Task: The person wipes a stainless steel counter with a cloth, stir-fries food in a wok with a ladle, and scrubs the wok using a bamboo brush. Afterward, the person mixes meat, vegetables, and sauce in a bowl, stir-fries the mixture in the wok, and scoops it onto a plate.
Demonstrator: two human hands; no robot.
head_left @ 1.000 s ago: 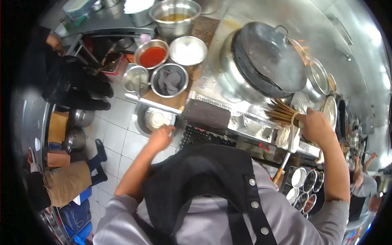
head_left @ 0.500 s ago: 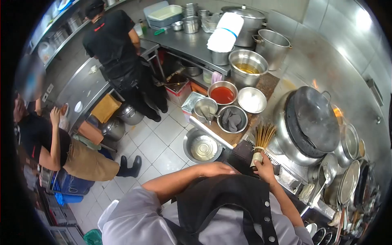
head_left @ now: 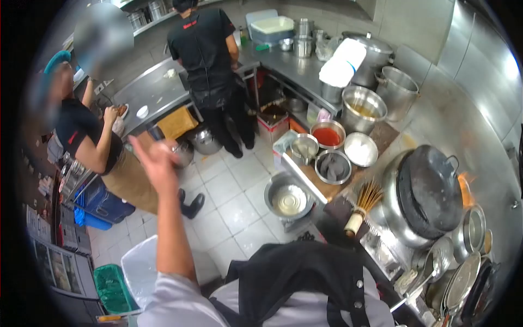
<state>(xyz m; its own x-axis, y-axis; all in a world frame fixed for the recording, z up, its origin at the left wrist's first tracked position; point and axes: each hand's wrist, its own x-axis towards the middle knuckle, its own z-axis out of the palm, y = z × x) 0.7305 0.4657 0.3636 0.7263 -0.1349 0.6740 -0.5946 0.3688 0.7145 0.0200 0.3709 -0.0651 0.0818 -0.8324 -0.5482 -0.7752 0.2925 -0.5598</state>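
My left hand (head_left: 157, 163) is raised out in front of me to the left, slightly blurred, with its fingers stretched and nothing in it. It overlaps the worker in the tan apron in the view but I cannot see it touch anyone. My right hand is out of sight, below or behind the black apron (head_left: 299, 272). A bamboo wok brush (head_left: 367, 197) with a wrapped handle lies by itself at the stove's edge, bristles pointing away. Beside it, a large wok (head_left: 436, 180) leans over the burner, with flame showing behind.
Bowls with red sauce (head_left: 327, 136) and a dark cloth (head_left: 333, 166) stand left of the stove. On the floor is a metal basin (head_left: 289, 201). Ladles and strainers (head_left: 463, 280) crowd the right. A worker in black (head_left: 204, 60) and another in a tan apron (head_left: 131, 182) stand at the left.
My right hand has let go of the wok brush and left the view. My left hand has swung from my waist up and out to the left. The view has turned left.
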